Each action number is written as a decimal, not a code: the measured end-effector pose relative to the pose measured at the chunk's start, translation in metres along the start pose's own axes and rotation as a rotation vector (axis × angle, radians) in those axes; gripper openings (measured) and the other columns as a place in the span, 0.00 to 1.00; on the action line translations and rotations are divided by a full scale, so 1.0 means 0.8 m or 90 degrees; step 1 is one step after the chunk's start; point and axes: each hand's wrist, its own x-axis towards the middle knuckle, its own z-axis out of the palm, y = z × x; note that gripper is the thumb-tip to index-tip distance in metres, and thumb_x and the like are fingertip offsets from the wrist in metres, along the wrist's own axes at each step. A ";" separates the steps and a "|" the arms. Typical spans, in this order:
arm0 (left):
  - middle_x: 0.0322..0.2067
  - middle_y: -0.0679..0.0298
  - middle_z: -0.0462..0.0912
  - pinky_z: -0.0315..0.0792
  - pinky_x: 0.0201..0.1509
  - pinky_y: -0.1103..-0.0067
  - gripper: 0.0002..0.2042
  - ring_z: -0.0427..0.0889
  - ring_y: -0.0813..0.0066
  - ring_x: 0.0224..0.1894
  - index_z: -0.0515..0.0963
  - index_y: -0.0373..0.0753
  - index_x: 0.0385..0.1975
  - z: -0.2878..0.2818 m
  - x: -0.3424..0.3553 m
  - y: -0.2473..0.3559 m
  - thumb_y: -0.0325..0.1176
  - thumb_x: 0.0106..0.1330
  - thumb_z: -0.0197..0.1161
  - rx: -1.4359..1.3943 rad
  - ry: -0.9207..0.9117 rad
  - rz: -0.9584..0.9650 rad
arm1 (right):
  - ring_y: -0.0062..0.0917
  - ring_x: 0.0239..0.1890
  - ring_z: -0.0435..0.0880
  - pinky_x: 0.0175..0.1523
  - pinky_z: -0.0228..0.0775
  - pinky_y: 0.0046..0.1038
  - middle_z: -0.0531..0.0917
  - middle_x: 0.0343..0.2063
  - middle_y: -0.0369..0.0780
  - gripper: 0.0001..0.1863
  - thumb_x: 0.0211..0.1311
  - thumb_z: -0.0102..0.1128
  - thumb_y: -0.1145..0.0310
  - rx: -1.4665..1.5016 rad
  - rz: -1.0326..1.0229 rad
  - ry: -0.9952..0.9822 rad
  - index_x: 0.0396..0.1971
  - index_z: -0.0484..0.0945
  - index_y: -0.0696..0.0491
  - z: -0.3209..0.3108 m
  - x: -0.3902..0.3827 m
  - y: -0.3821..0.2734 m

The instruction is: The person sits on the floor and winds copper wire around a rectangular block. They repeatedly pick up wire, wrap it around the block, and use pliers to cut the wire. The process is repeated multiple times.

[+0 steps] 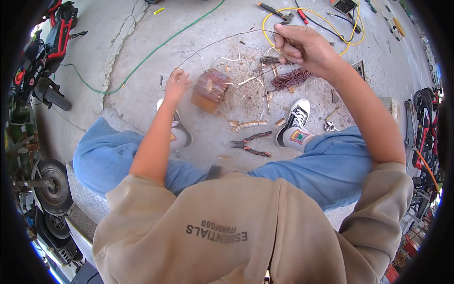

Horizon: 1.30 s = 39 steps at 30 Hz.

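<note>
A long thin wire (218, 40) arches between my two raised hands. My right hand (305, 47) pinches one end between thumb and fingertips. My left hand (177, 84), lower and slightly blurred, has its fingers closed on the other end. Just right of my left hand stands a brown block (206, 102), its top wrapped in reddish, shiny material. Below my right hand lies a bundle of dark reddish wire (291, 79), with a smaller dark coil (270, 60) beside it. Pliers with red-and-black handles (253, 143) rest on the floor between my feet.
A hammer (276, 13), a yellow hose (283, 9) and a red-handled tool (302, 16) lie at the far right. A green hose (156, 52) curves across the concrete floor (132, 75). Wood scraps (250, 125) are scattered near my shoes. Red-and-black vehicles (57, 35) stand at the left.
</note>
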 end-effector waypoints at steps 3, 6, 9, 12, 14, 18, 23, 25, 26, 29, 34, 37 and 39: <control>0.47 0.55 0.80 0.75 0.45 0.75 0.24 0.83 0.68 0.42 0.67 0.35 0.56 -0.018 0.019 -0.021 0.39 0.64 0.61 0.284 -0.079 0.228 | 0.14 0.11 0.59 0.35 0.71 0.23 0.64 0.09 0.31 0.21 0.70 0.50 0.55 -0.001 0.001 -0.005 0.22 0.75 0.55 -0.001 -0.033 0.000; 0.46 0.55 0.80 0.75 0.32 0.82 0.18 0.82 0.76 0.34 0.71 0.34 0.51 -0.004 -0.006 0.006 0.43 0.70 0.53 0.149 -0.020 0.083 | 0.15 0.12 0.63 0.29 0.67 0.20 0.66 0.08 0.31 0.21 0.68 0.54 0.54 -0.094 0.032 -0.028 0.21 0.77 0.55 0.014 -0.050 0.001; 0.36 0.57 0.85 0.66 0.21 0.85 0.26 0.77 0.82 0.23 0.76 0.33 0.41 -0.056 0.000 0.033 0.55 0.70 0.49 -0.090 0.054 -0.229 | 0.13 0.13 0.65 0.24 0.60 0.19 0.68 0.09 0.32 0.21 0.67 0.56 0.53 -0.212 0.050 -0.054 0.22 0.79 0.56 0.033 -0.058 0.002; 0.24 0.60 0.86 0.65 0.23 0.81 0.35 0.75 0.80 0.19 0.80 0.34 0.24 -0.083 -0.006 0.094 0.63 0.69 0.41 0.184 0.175 -0.109 | 0.12 0.14 0.64 0.23 0.56 0.19 0.70 0.11 0.31 0.20 0.68 0.55 0.54 -0.226 0.029 -0.077 0.23 0.80 0.55 0.040 -0.060 0.005; 0.20 0.60 0.84 0.69 0.27 0.78 0.37 0.76 0.78 0.18 0.80 0.35 0.17 -0.099 -0.021 0.145 0.63 0.69 0.39 0.367 0.238 0.040 | 0.12 0.15 0.64 0.23 0.56 0.19 0.70 0.11 0.30 0.20 0.67 0.56 0.54 -0.213 0.008 -0.091 0.23 0.79 0.55 0.044 -0.059 -0.002; 0.13 0.59 0.78 0.71 0.34 0.72 0.38 0.78 0.67 0.20 0.79 0.36 0.14 -0.181 -0.028 0.246 0.63 0.70 0.35 0.485 0.367 0.232 | 0.11 0.16 0.65 0.23 0.56 0.18 0.71 0.12 0.30 0.20 0.67 0.57 0.54 -0.203 -0.021 -0.099 0.22 0.79 0.54 0.054 -0.054 -0.009; 0.14 0.59 0.77 0.70 0.35 0.70 0.37 0.78 0.64 0.22 0.79 0.36 0.15 -0.211 -0.088 0.335 0.63 0.70 0.37 0.571 0.519 0.372 | 0.11 0.17 0.66 0.23 0.57 0.18 0.73 0.13 0.29 0.21 0.66 0.58 0.53 -0.220 -0.006 -0.124 0.19 0.77 0.54 0.080 -0.051 -0.020; 0.15 0.59 0.77 0.70 0.31 0.72 0.35 0.77 0.68 0.19 0.76 0.35 0.15 -0.212 -0.091 0.332 0.61 0.70 0.41 0.566 0.501 0.387 | 0.11 0.17 0.66 0.23 0.57 0.18 0.73 0.14 0.29 0.22 0.66 0.58 0.53 -0.239 0.006 -0.113 0.18 0.77 0.54 0.083 -0.053 -0.026; 0.16 0.59 0.77 0.70 0.30 0.73 0.34 0.77 0.70 0.19 0.76 0.35 0.16 -0.212 -0.089 0.324 0.61 0.70 0.41 0.526 0.451 0.349 | 0.11 0.17 0.66 0.24 0.58 0.18 0.73 0.13 0.29 0.22 0.65 0.58 0.52 -0.241 0.001 -0.095 0.18 0.78 0.53 0.079 -0.052 -0.022; 0.17 0.61 0.78 0.70 0.26 0.79 0.31 0.76 0.77 0.18 0.75 0.35 0.26 -0.224 -0.072 0.270 0.61 0.70 0.43 0.413 0.258 0.165 | 0.11 0.17 0.65 0.24 0.57 0.18 0.72 0.13 0.30 0.22 0.65 0.58 0.51 -0.212 0.024 -0.084 0.20 0.79 0.53 0.085 -0.043 -0.025; 0.30 0.55 0.83 0.74 0.28 0.81 0.31 0.81 0.74 0.27 0.73 0.32 0.41 -0.202 -0.026 0.193 0.61 0.70 0.42 0.159 0.112 -0.142 | 0.11 0.17 0.65 0.24 0.56 0.19 0.71 0.13 0.30 0.22 0.64 0.59 0.50 -0.241 0.035 -0.057 0.21 0.81 0.55 0.075 -0.031 0.007; 0.40 0.47 0.82 0.78 0.37 0.78 0.31 0.82 0.68 0.38 0.68 0.27 0.49 -0.177 0.005 0.146 0.56 0.73 0.39 -0.062 0.030 -0.167 | 0.11 0.17 0.64 0.24 0.55 0.19 0.71 0.13 0.30 0.23 0.64 0.59 0.51 -0.256 0.063 -0.034 0.20 0.81 0.55 0.074 -0.034 0.012; 0.49 0.41 0.77 0.79 0.47 0.78 0.30 0.80 0.63 0.47 0.63 0.24 0.54 -0.164 0.034 0.118 0.52 0.75 0.37 -0.210 -0.025 -0.113 | 0.11 0.18 0.64 0.24 0.55 0.19 0.71 0.13 0.30 0.23 0.64 0.59 0.51 -0.269 0.076 -0.026 0.19 0.81 0.55 0.071 -0.038 0.017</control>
